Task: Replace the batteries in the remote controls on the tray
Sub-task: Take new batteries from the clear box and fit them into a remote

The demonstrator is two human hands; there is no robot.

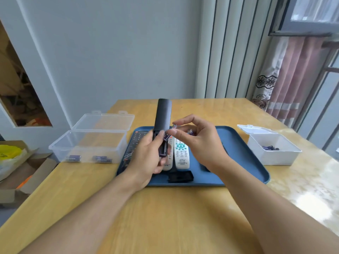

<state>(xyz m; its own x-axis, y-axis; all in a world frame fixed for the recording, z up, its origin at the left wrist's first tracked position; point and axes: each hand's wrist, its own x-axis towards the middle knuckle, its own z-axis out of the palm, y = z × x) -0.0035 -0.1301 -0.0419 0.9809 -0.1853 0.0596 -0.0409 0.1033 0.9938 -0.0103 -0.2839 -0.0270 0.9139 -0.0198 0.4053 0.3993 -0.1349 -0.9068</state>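
Observation:
My left hand grips a black remote upright above the blue tray, back side toward me, its battery compartment uncovered. My right hand pinches a small purple battery at the top of that compartment; a second battery seems tucked in the same hand's palm. On the tray lie two white remotes, a dark remote at the left, and a black battery cover near the front edge.
A clear open box left of the tray holds several purple batteries. A white open box at the right holds a few more. The wooden table ends at the left, above cardboard boxes on the floor.

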